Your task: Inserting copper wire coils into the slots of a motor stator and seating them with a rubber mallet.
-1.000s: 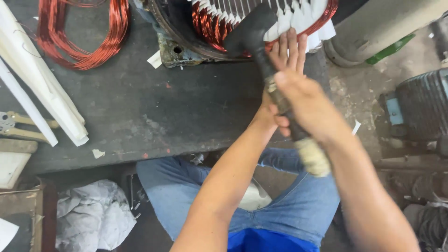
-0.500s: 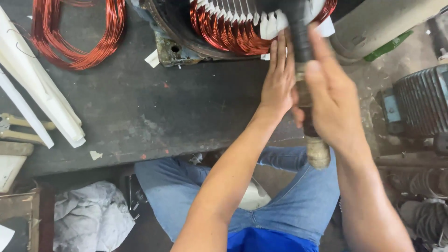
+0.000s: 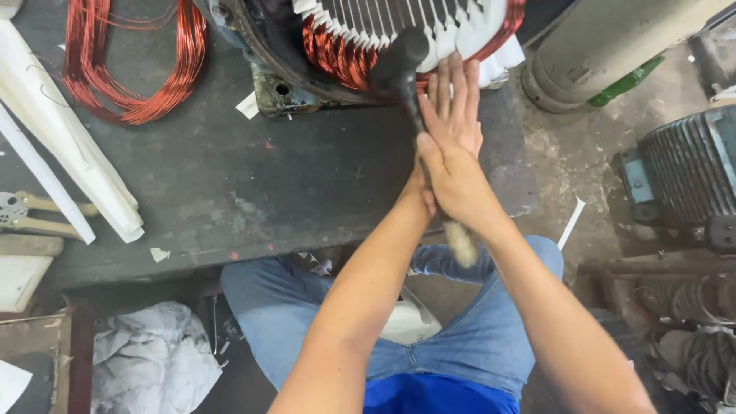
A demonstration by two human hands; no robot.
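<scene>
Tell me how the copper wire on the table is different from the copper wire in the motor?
The loose coil lies flat on the table as an open hoop, touched by nothing. The motor's winding is packed tight into the motor, with white paper strips between its slots, and the mallet rests against it. Both are shiny reddish copper.

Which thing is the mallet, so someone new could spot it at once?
Find the motor stator with copper windings at the dark workbench's far edge. The mallet touches those windings, gripped by the right hand. Its black rounded head sets it apart.
</scene>
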